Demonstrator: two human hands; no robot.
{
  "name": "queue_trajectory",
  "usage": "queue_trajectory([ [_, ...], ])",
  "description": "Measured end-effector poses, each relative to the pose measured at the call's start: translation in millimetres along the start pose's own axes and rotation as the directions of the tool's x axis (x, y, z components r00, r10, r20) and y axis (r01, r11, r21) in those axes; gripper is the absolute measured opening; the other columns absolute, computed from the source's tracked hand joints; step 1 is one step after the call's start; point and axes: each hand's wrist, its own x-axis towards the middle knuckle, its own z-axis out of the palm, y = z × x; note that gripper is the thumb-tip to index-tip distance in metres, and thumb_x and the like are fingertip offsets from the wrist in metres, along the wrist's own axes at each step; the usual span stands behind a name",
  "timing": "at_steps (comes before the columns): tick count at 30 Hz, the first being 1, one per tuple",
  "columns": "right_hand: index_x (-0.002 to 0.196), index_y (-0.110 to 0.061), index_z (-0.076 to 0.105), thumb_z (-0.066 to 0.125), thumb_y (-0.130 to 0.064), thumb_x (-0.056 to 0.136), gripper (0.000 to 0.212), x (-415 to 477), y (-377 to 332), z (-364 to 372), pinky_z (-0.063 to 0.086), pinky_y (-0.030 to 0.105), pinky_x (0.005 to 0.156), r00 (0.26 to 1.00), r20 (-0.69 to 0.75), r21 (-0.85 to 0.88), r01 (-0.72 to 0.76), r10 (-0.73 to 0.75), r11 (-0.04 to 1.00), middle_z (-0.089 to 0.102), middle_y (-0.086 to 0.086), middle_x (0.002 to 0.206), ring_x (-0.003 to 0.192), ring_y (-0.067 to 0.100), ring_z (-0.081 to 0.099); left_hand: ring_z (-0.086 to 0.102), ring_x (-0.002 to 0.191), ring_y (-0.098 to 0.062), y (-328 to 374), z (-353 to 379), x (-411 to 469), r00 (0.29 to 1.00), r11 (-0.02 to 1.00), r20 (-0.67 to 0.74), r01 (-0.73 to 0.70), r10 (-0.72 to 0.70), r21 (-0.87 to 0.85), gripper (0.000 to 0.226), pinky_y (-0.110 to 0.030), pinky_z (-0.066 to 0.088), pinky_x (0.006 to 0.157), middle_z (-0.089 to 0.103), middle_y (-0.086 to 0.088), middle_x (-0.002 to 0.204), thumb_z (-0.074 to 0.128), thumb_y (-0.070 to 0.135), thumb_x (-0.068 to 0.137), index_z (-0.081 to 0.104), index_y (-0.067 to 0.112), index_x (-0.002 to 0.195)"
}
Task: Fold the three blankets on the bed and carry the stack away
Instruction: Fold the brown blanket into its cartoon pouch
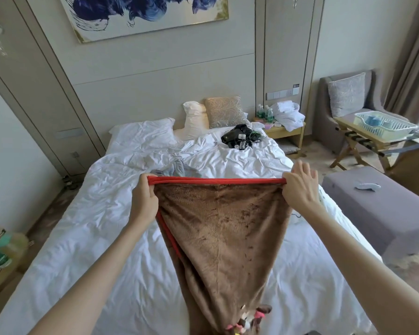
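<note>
Two grips share one cloth. Your left grip (144, 201) has its fingers curled round the 9 o'clock corner of the brown fleece blanket with red bound edges (225, 226). Your right grip (300, 187) pinches the 3 o'clock corner between thumb and forefinger, with the other fingers spread loose.

The top red edge is taut between the grips and runs from 9 to 3 o'clock. The body of the blanket hangs from it toward 6 o'clock and narrows to a tail, where a small sewn figure shows. The whole piece is held up over the rumpled white bed (94, 213). Whether the tail rests on the bed cannot be told.

The coming move turns on that taut edge. It lies level and square to you, with each grip on one end, so neither hand is nearer. In all likelihood the fold is made either by bringing the two corners together or by lowering the edge toward 12 o'clock onto the bed.

Just beyond the edge, at 12 o'clock, a crumpled pale blue-grey cloth (179, 169) lies on the bed. It is probably a second blanket, and no third can be picked out. Farther toward 1 o'clock a black bundle of devices and cables (240, 139) lies on the bed, well apart from the blanket.

Containers: at 2 o'clock, on a folding wooden table (342, 123), a white slatted plastic basket (385, 132) holds blue cups (374, 120).
</note>
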Motion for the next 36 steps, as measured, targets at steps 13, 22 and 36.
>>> queue_trajectory([
  [13, 0.098, -0.005, 0.072, 0.074, -0.020, 0.077, 0.026, -91.8, 1.0, -122.5, 0.061, 0.030, 0.070, 0.956, 0.285, 0.910, -0.292, -0.066, -0.296, 0.075, 0.009, 0.084, 0.072, 0.017, 0.072, 0.057, 0.112, -0.022, 38.4, -124.6, -43.9, 0.990, 0.905, -0.042, 0.106, -0.135, -0.412, 0.025, -0.036, 0.046, 0.094, 0.061, -0.008, 0.118, 0.042, 0.020, 0.103, 0.057, 0.009, 0.119],
  [22, 0.124, -0.004, 0.061, 0.067, -0.038, 0.086, 0.051, -110.9, -29.5, -162.0, 0.060, 0.033, 0.067, 0.957, 0.249, 0.853, -0.288, -0.146, -0.436, 0.075, 0.009, 0.094, 0.080, 0.021, 0.073, 0.056, 0.094, -0.020, 56.5, -160.6, -66.4, 0.982, 0.863, -0.123, 0.063, -0.143, -0.501, 0.023, -0.028, 0.044, 0.078, 0.062, -0.007, 0.098, 0.040, 0.019, 0.103, 0.061, 0.011, 0.106],
  [36, 0.096, -0.021, 0.071, 0.060, -0.026, 0.088, 0.014, -140.4, -36.8, -233.1, 0.059, 0.032, 0.072, 0.859, -0.141, 0.731, -0.244, -0.491, -0.637, 0.072, 0.000, 0.084, 0.078, 0.016, 0.071, 0.071, 0.071, -0.008, 95.3, -234.3, -74.6, 0.975, 0.406, 0.223, 0.211, -0.017, -0.889, 0.039, -0.020, 0.056, 0.061, 0.075, 0.002, 0.077, 0.049, 0.031, 0.098, 0.080, 0.020, 0.077],
])
